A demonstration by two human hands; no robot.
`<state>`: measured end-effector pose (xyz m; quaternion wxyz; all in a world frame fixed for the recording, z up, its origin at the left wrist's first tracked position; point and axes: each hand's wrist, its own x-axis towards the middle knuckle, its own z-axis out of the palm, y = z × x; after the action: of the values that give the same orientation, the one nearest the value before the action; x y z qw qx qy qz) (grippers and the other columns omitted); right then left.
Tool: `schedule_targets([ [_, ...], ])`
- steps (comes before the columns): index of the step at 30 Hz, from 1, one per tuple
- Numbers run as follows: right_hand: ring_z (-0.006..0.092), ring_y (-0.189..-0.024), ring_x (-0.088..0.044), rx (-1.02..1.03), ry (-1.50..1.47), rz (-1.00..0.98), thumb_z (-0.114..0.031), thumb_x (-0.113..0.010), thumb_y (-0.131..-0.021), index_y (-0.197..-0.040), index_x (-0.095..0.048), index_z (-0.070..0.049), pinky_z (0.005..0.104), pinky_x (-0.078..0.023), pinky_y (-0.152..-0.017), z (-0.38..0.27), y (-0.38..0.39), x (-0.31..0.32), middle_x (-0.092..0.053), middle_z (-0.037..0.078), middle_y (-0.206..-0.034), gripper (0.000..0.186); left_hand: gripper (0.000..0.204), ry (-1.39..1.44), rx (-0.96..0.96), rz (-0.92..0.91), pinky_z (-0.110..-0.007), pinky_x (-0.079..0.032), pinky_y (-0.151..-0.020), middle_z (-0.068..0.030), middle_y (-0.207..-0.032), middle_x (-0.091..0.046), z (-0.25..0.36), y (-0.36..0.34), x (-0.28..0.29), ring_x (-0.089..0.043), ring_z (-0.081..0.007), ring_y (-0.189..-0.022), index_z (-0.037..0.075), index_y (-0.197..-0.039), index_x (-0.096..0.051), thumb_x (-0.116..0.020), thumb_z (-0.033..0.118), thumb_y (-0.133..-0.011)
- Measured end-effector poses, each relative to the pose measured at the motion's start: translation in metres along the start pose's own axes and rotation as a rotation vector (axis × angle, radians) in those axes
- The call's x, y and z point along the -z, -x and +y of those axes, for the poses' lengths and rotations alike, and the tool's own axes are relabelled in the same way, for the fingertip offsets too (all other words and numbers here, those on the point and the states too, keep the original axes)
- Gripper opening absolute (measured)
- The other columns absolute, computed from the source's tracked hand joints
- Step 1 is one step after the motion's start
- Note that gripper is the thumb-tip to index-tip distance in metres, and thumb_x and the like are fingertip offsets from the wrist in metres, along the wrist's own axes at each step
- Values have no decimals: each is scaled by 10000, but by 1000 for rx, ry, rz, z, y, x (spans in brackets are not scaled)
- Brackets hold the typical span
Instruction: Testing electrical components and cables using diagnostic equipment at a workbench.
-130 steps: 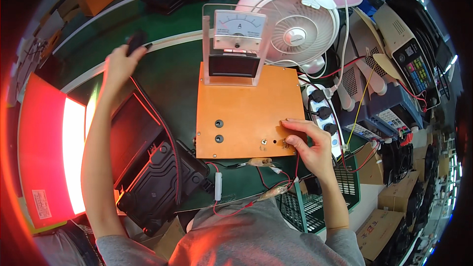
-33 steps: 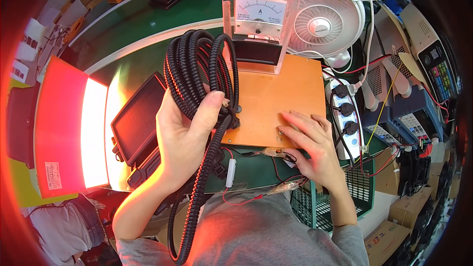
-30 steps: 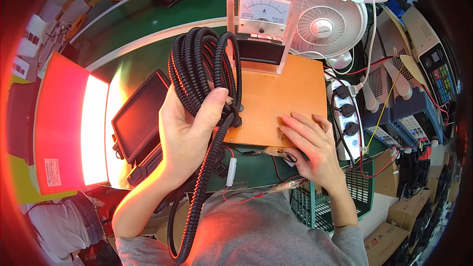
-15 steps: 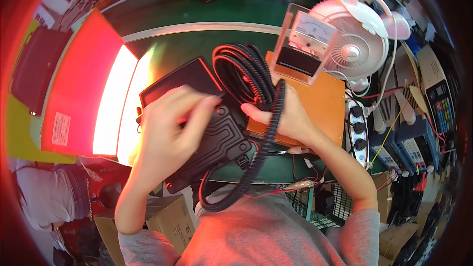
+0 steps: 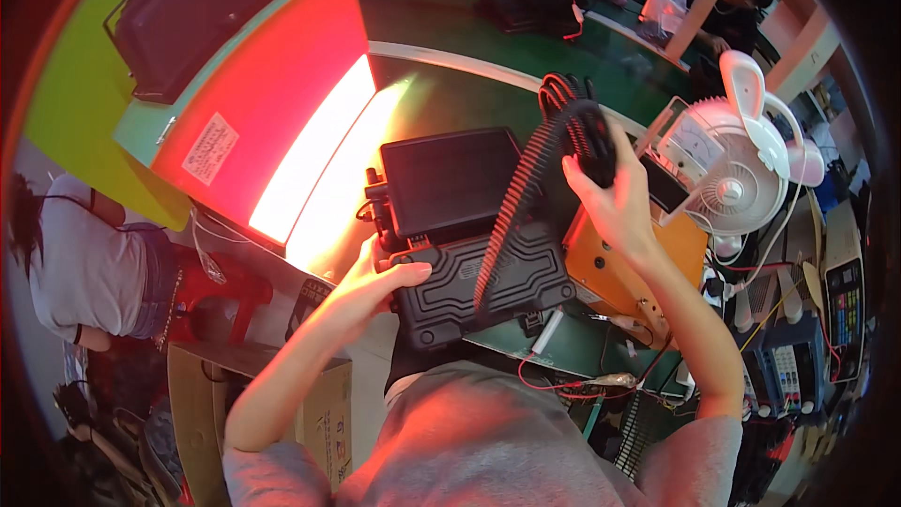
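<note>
My left hand (image 5: pixel 361 286) grips the left edge of a black plastic case (image 5: pixel 469 296) with moulded grooves on its face, thumb on top and fingers hidden beneath. Directly behind the case lies a flat black panel (image 5: pixel 450 178) with a raised rim; I cannot tell how the two are joined. In my right hand (image 5: pixel 615 197) is a bundle of black corrugated cable (image 5: pixel 587 136), held up right of the panel. One ribbed length of it hangs down across the case. Black connectors (image 5: pixel 375 192) stick out at the panel's left side.
A glowing lamp box (image 5: pixel 272 122) stands at the left, lighting the green bench (image 5: pixel 441 84). To the right are an orange box (image 5: pixel 638 263), a panel meter (image 5: pixel 690 145), a white fan (image 5: pixel 737 169) and bench instruments (image 5: pixel 788 366). Another person (image 5: pixel 108 253) is at the left, one more at the back right.
My left hand has come down from above the case onto its left edge. The right hand has raised the cable bundle away to the right. The view has turned, and the case sits more squarely.
</note>
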<state>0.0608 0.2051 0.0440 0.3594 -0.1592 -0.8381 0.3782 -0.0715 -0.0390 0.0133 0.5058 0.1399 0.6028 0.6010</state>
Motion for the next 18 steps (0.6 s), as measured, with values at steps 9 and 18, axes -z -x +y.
schedule_targets([
  [9, 371, -1147, -441, 80, 982, -575, -500, -583, -806, -1252, -386, -57, 478, -258, -1036, 75, -75, -34, -493, 219, -1184, 659, 457, 504, -418, 227, -345, -488, -873, -162, -1078, -590, -30, -1, 18, -598, -248, -991, -66, -1131, -512, -567, 253, -809],
  [18, 333, -1150, -489, 87, 504, -625, -263, -603, -841, -1226, -482, 3, 378, -412, -945, 12, 2, 72, -403, 196, -1340, 483, 555, 589, -459, 440, -382, -425, -964, -144, -1266, -502, -47, -20, 12, -524, -254, -1134, -4, -1270, -431, -518, 352, -853],
])
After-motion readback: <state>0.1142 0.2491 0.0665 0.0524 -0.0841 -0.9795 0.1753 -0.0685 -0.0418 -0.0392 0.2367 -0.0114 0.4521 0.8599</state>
